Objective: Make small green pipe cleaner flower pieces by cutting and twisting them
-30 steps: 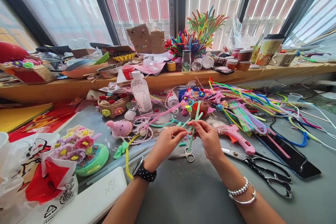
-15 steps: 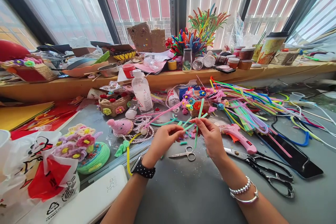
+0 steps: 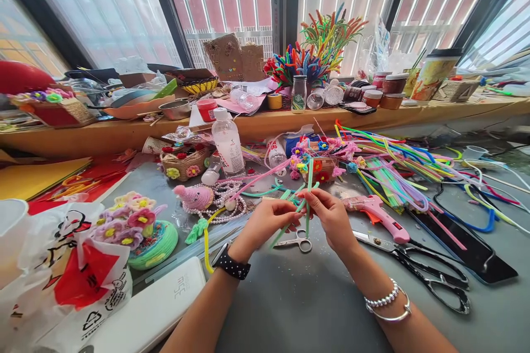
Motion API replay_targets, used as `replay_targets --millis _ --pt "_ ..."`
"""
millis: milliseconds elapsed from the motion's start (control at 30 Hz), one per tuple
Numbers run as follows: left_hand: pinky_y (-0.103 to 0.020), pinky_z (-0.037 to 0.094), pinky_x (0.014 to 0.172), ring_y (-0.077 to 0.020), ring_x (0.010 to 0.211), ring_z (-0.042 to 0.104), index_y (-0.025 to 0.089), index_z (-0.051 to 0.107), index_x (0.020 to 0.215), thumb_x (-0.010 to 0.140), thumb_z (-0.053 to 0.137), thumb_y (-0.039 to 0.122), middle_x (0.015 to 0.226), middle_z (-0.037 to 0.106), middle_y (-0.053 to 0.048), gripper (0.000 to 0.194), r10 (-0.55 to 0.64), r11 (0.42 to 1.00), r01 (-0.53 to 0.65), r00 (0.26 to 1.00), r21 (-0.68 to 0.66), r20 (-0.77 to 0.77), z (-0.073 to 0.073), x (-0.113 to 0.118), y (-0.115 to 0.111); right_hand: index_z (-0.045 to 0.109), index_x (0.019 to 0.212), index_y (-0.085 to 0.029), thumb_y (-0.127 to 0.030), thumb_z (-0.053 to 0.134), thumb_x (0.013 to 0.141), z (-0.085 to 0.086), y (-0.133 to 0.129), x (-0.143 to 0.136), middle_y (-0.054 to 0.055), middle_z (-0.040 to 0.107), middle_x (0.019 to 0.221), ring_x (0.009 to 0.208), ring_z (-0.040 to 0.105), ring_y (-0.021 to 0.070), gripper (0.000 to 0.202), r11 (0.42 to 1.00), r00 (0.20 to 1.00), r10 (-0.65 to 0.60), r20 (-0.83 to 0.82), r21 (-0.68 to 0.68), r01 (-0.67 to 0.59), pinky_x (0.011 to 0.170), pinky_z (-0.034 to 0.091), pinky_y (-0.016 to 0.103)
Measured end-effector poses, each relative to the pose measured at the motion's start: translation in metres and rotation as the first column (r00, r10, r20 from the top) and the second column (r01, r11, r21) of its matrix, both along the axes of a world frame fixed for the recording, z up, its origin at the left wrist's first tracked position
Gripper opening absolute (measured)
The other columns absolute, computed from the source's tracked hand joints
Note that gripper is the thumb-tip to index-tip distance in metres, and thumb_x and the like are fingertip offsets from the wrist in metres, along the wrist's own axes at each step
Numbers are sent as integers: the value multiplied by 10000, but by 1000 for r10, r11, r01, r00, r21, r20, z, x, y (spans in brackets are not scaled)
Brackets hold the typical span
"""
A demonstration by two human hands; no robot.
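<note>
Pinch grip, centre of my feed.
I see the left hand (image 3: 271,223) narrowed on crossed pale-green fuzzy stems (image 3: 310,175), small silver metal scissors (image 3: 305,245) on the grey table (image 3: 298,309) beneath, the right hand (image 3: 329,212) pinching those stems, then rightward a pink plastic glue gun (image 3: 385,218).

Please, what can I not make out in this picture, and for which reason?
All in the head view:
Gripped parts of the green stems: hidden by fingers of the left hand and right hand.
Lower end of one stem: blurred.
Fine print on the bottle: too small to read.
Near end of the white flat object: cut off by the bottom edge.
</note>
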State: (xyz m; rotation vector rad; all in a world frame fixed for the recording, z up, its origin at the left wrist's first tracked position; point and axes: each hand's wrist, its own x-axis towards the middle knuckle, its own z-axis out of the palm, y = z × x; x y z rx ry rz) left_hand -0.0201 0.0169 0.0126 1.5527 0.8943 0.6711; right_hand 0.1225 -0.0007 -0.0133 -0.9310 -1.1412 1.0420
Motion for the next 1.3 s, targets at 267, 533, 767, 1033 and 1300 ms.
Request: replay_targets --millis 267,533,767,1033,1300 --pt "-232 417 649 -135 674 559 121 658 710 632 622 313 693 645 -34 211 260 965 -258 965 -58 41 6 0 1 653 731 -208 -337 573 713 -3 5 6 -7 508 755 557 426 82 153 980 979 -199 -38 19 200 489 360 206" --pt "-227 426 662 -125 691 569 138 643 795 609 653 308 718 650 -25 252 330 938 -306 933 -161 146 3 -3 2 646 786 -183 -315 607 680 0 -1 -2 -10 582 633 529 442 92 173 998 998 52 19 -45 -52 500 367 219" --pt "-216 444 626 -123 675 570 129 635 756 611 650 307 725 638 -28 229 302 949 -286 946 -134 119 6 -1 1 625 731 -174 -330 587 695 -1 0 -3 -16 552 590 517 450 95 165 998 996 53 66 -32 -51 491 365 215" --pt "-236 427 601 -150 680 577 127 635 767 597 646 331 729 648 -47 266 342 939 -337 937 -69 68 3 -1 3 570 777 -188 -349 468 775 -2 0 -2 4 566 683 624 497 132 190 995 984 -93 152 50 86 585 384 243" --pt "-204 375 538 -99 582 516 124 622 710 620 626 347 633 591 -5 241 214 974 -208 975 -88 57 7 -1 0 526 966 -216 -237 397 817 1 -7 -4 11 476 720 660 469 148 197 951 827 -244 506 293 101 606 382 266"
